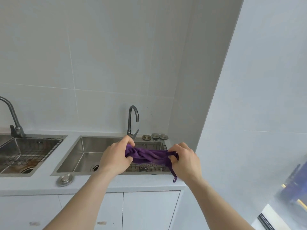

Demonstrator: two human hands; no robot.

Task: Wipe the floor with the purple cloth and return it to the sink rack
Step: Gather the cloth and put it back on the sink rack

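The purple cloth (148, 156) is bunched and stretched between both hands, held over the black wire sink rack (150, 168) in the right half of the right steel sink (86, 155). My left hand (116, 156) grips the cloth's left end. My right hand (184, 159) grips its right end, and a thin purple loop hangs down below that hand over the counter edge. The cloth hides the middle of the rack.
A grey gooseneck tap (132, 120) stands behind the right sink, with three metal drain plugs (155, 136) beside it. Another plug (65, 179) lies on the white counter's front. A second sink (28, 155) with its own rack and tap is at the left. White cabinets are below; a wall is close on the right.
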